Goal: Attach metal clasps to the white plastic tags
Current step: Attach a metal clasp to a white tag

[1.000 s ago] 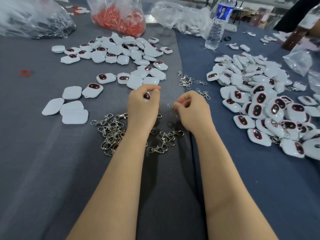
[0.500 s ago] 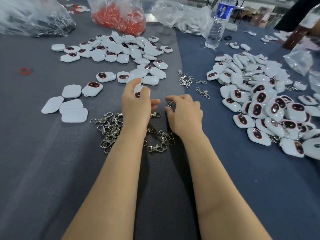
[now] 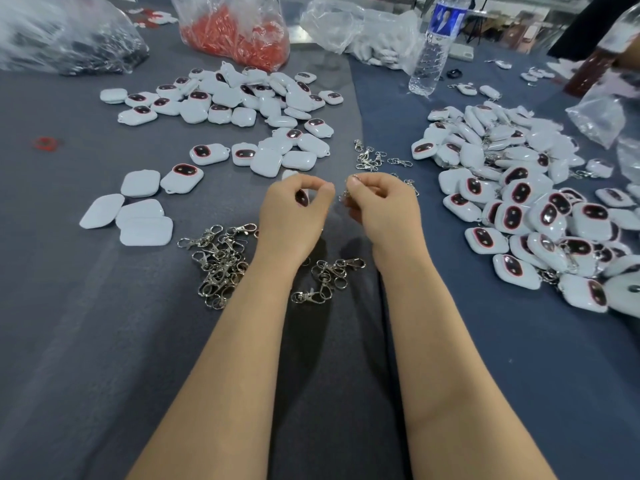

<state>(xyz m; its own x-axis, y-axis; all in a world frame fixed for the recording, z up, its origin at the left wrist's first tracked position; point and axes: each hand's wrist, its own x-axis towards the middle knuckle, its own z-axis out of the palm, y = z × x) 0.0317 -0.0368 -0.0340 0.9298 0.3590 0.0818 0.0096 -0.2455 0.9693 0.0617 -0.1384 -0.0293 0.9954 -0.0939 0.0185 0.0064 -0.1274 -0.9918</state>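
Note:
My left hand [image 3: 294,213] holds a white plastic tag [image 3: 302,197] with a dark red-rimmed window, fingers curled round it. My right hand [image 3: 384,209] pinches a small metal clasp [image 3: 346,195] between thumb and fingers, just right of the tag. The two hands sit close together above the grey cloth. Loose metal clasps [image 3: 218,265] lie in a heap under my left forearm, with a smaller bunch of clasps [image 3: 329,275] between my wrists.
Loose white tags [image 3: 242,105] spread at the back left, a larger tag pile [image 3: 526,202] on the right. A third bunch of clasps [image 3: 370,157] lies beyond my hands. A red-filled bag [image 3: 235,32], clear bags and a water bottle [image 3: 433,46] stand behind.
My right hand has lifted off the cloth with a clasp pinched in it. My left hand has turned the tag toward it, and both hands now meet in the air.

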